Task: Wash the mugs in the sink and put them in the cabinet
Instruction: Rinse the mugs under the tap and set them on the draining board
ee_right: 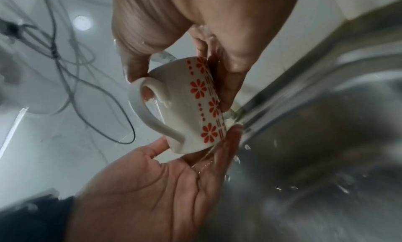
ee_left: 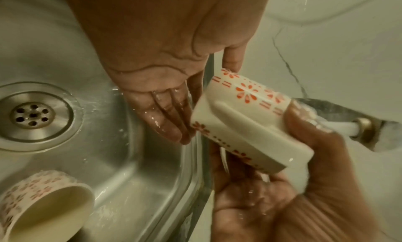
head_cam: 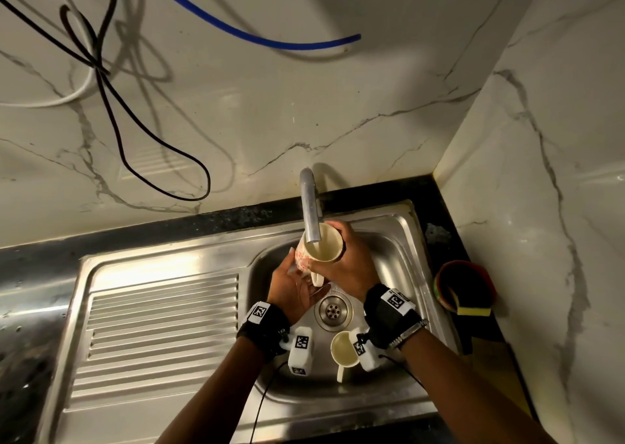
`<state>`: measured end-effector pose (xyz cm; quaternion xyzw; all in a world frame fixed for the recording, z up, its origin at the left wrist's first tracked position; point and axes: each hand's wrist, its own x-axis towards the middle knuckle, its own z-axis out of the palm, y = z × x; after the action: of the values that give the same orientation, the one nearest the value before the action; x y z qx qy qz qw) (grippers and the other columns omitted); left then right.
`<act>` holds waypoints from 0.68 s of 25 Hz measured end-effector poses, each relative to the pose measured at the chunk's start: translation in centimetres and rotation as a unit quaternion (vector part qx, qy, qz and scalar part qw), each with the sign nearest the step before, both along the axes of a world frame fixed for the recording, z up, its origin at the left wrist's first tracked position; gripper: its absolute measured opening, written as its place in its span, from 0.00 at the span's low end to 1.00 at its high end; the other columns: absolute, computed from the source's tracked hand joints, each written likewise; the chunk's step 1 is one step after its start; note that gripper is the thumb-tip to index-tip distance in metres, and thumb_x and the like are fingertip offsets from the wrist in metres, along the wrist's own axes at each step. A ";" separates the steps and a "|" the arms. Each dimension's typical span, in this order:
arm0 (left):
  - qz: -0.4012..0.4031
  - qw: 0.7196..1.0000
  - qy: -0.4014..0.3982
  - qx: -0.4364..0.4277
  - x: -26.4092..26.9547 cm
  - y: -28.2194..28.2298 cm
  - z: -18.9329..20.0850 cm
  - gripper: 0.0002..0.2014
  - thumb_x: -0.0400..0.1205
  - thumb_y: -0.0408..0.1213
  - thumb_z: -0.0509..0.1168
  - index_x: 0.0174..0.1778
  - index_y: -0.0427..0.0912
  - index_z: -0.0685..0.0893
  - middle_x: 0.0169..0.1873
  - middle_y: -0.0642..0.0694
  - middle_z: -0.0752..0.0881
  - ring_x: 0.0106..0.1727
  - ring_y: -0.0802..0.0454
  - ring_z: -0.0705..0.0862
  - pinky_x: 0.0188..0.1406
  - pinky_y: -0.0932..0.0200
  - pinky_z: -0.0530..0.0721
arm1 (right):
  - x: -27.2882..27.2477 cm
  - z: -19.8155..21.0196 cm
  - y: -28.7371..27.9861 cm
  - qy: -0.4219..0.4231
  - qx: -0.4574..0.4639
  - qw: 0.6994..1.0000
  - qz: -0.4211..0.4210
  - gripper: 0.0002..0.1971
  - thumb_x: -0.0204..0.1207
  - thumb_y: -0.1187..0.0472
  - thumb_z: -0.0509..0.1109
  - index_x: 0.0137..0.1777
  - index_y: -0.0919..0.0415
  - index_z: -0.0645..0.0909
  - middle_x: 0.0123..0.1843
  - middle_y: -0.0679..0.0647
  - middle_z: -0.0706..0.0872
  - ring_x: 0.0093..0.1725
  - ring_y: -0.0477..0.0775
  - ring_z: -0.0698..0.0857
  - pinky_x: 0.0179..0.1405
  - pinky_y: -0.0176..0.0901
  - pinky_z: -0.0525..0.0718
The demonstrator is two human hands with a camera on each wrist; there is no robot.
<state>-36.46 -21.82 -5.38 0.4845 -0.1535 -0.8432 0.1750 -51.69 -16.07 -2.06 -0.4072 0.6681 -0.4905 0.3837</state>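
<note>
Now the right hand (head_cam: 350, 261) grips a mug (head_cam: 318, 245) under the tap (head_cam: 310, 207); the left hand (head_cam: 294, 286) lies open, cupped beneath; another mug (head_cam: 345, 348) sits in the sink (head_cam: 162, 261).

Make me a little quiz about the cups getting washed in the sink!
1. True or false: the right hand grips the flowered mug under the tap.
2. What does the left hand do? A) holds a sponge B) lies open below the mug C) turns the tap
3. Fill in: the second mug sits in the sink close to the ____.

Key: 1 true. 2 B. 3 drain.
</note>
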 end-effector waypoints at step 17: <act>-0.139 0.920 -0.194 -0.310 -2.5 -2.3 4.1 0.11 0.91 0.39 0.56 0.64 0.48 0.83 0.45 0.42 0.87 0.37 0.52 0.86 0.28 0.63 0.84 | 0.7 -4.0 1.6 -0.702 0.085 0.695 -0.132 0.36 0.81 0.43 0.69 0.80 0.70 0.76 0.65 0.72 0.84 0.49 0.69 0.91 0.40 0.52 0.94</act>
<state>-38.98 -24.08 -1.28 0.5339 -0.5037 -0.6590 0.1641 -50.97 -14.47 -6.07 0.1822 0.2900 -0.6201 0.7058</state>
